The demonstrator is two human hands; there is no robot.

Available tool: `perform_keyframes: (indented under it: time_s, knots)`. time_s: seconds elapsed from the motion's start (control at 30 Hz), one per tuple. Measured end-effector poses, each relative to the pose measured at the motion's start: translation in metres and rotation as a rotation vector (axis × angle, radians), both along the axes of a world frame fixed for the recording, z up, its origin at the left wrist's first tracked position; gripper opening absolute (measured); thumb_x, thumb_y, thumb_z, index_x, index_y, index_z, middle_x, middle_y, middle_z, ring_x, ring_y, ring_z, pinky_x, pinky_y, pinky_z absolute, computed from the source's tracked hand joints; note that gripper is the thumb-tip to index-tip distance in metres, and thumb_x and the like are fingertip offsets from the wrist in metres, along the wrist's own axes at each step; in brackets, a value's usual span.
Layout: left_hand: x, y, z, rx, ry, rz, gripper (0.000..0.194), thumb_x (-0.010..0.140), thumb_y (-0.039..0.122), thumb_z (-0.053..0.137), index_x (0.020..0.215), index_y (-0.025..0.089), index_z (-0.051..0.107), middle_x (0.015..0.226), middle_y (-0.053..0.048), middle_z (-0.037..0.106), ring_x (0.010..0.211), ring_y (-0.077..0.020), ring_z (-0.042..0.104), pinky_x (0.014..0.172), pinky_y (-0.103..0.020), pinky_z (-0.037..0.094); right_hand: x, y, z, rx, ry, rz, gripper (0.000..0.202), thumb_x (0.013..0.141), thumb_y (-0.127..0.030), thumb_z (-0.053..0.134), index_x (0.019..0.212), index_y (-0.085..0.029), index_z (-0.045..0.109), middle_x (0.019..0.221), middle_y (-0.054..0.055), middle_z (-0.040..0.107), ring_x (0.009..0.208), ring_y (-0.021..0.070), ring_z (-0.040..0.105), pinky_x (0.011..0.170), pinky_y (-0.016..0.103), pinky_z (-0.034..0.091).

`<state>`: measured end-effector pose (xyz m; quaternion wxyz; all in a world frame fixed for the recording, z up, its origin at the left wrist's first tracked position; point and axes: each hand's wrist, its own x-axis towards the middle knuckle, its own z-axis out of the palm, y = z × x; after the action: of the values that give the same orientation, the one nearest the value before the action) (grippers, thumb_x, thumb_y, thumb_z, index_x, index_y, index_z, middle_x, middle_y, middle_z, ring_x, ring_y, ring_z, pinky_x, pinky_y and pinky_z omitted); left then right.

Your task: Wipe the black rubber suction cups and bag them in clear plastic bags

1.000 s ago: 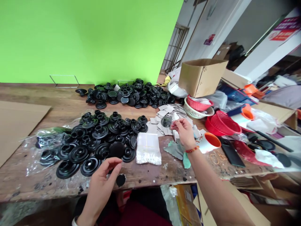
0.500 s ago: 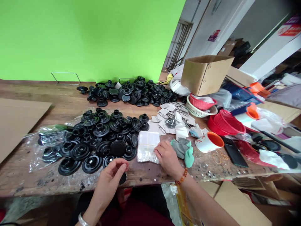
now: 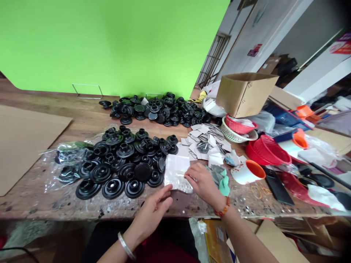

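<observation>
A stack of clear plastic bags point(image 3: 177, 170) lies flat near the front of the bench. My right hand point(image 3: 201, 181) rests over its right edge, fingers curled and thumb and fingertips pinched at the top bag. Just below the stack's lower left corner is my left hand point(image 3: 153, 209), fingers stretched and thumb apart, holding nothing. Left of the stack sits a pile of black round knob-like parts point(image 3: 124, 149), with flat discs and raised hubs. One black part point(image 3: 134, 188) stands nearest my left hand.
Grey card squares point(image 3: 216, 142) lie heaped behind the bags. Right of my right hand are a grey-green cloth point(image 3: 223, 182), a white and orange cup point(image 3: 244, 172), a phone point(image 3: 278, 186) and red baskets point(image 3: 268, 151). More black parts point(image 3: 164, 109) line the back. Flat cardboard point(image 3: 24, 146) covers the left.
My left hand has moved right toward the bag stack and its fingers have opened out. My right hand stays at the stack's right edge. The whole view has shifted slightly.
</observation>
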<state>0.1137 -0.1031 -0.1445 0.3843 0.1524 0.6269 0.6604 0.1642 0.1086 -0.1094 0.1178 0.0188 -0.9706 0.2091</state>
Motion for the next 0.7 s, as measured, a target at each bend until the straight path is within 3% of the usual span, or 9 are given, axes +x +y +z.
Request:
perform_keyframes:
  time_s: [0.1,0.17,0.23,0.3,0.4,0.47,0.57,0.63,0.7]
  knots:
    - [-0.002,0.001,0.004,0.115,-0.173,0.033,0.05,0.084,0.052,0.057,0.119,0.018,0.066,0.128,-0.014,0.064,0.118,-0.0268,0.058,0.102,-0.041,0.041,0.019,-0.016,0.043,-0.052,0.084,0.045,0.016,0.092,-0.016,0.05,0.083,-0.019,0.063,0.082,0.007,0.061,0.082,0.0215,0.05,0.076,0.038,0.041]
    - [-0.004,-0.002,0.013,0.209,-0.315,0.032,0.061,0.085,0.063,0.045,0.117,0.015,0.067,0.115,-0.015,0.07,0.106,-0.0265,0.064,0.097,-0.041,0.045,0.032,-0.032,0.058,-0.023,0.113,0.17,0.012,0.091,-0.015,0.052,0.092,-0.021,0.063,0.087,0.008,0.063,0.086,0.0224,0.05,0.078,0.039,0.041]
    - [-0.008,-0.007,0.023,0.265,-0.418,0.014,0.065,0.084,0.066,0.044,0.119,0.016,0.065,0.105,-0.014,0.073,0.094,-0.0255,0.068,0.087,-0.04,0.05,0.041,-0.049,0.058,0.053,0.085,0.344,0.015,0.091,-0.015,0.051,0.098,-0.021,0.063,0.088,0.008,0.065,0.087,0.0225,0.05,0.079,0.039,0.042]
    - [-0.011,-0.012,0.03,0.237,-0.415,0.026,0.054,0.08,0.057,0.061,0.117,0.017,0.066,0.098,-0.011,0.075,0.085,-0.0233,0.068,0.079,-0.035,0.051,0.044,-0.063,0.047,0.118,0.047,0.473,0.019,0.093,-0.014,0.047,0.097,-0.021,0.064,0.083,0.007,0.066,0.082,0.0216,0.051,0.076,0.038,0.042]
    - [-0.014,-0.017,0.03,0.096,-0.302,0.159,0.033,0.075,0.037,0.074,0.101,0.017,0.072,0.087,-0.006,0.075,0.075,-0.0183,0.065,0.071,-0.028,0.049,0.041,-0.071,0.03,0.051,0.054,0.527,0.011,0.091,-0.023,0.054,0.095,-0.02,0.065,0.083,0.007,0.066,0.084,0.0219,0.052,0.078,0.038,0.044]
    - [-0.015,-0.019,0.027,0.034,-0.262,0.228,0.023,0.075,0.035,0.073,0.089,0.017,0.074,0.077,-0.003,0.073,0.067,-0.0154,0.062,0.064,-0.024,0.047,0.035,-0.069,0.024,-0.119,0.103,0.422,0.02,0.086,-0.031,0.063,0.103,-0.021,0.064,0.1,0.009,0.066,0.098,0.0242,0.053,0.088,0.041,0.043]
    - [-0.013,-0.021,0.025,0.032,-0.233,0.219,0.017,0.073,0.033,0.074,0.072,0.017,0.071,0.062,0.001,0.068,0.058,-0.0128,0.057,0.058,-0.022,0.045,0.022,-0.064,0.019,-0.454,0.054,0.08,0.047,0.081,-0.029,0.068,0.126,-0.024,0.054,0.125,0.01,0.057,0.114,0.0247,0.051,0.096,0.04,0.042]
    - [-0.01,-0.021,0.027,0.049,-0.224,0.19,0.02,0.074,0.034,0.074,0.066,0.017,0.066,0.058,0.002,0.065,0.056,-0.013,0.056,0.057,-0.023,0.045,0.013,-0.064,0.014,-0.709,-0.116,-0.035,0.043,0.081,-0.028,0.067,0.123,-0.022,0.057,0.112,0.008,0.064,0.1,0.0215,0.059,0.085,0.034,0.048]
    - [-0.007,-0.021,0.029,0.034,-0.191,0.207,0.019,0.076,0.036,0.072,0.072,0.019,0.065,0.058,0.003,0.064,0.054,-0.0131,0.056,0.054,-0.022,0.044,0.007,-0.068,0.007,-0.889,-0.245,-0.056,0.021,0.085,-0.032,0.062,0.099,-0.018,0.066,0.082,0.003,0.067,0.074,0.0162,0.06,0.068,0.027,0.048]
